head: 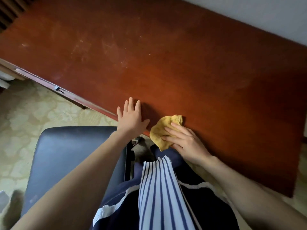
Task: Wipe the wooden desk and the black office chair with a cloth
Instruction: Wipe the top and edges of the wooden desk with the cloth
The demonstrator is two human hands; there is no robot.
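The reddish-brown wooden desk (166, 63) fills the upper part of the head view, with pale dusty smears on its left half. My right hand (186, 143) presses a crumpled yellow cloth (163, 131) flat onto the desk's near edge. My left hand (131, 117) rests open, fingers spread, on the same edge just left of the cloth, a small gap between them. The black office chair (66, 155) stands below the desk edge at lower left, its seat partly hidden by my left forearm.
A pale patterned floor (33, 113) lies left of the chair. A white wall (265, 14) runs behind the desk's far edge. A dark slatted panel (10, 10) sits at top left. My striped and dark clothing (157, 196) fills the bottom centre.
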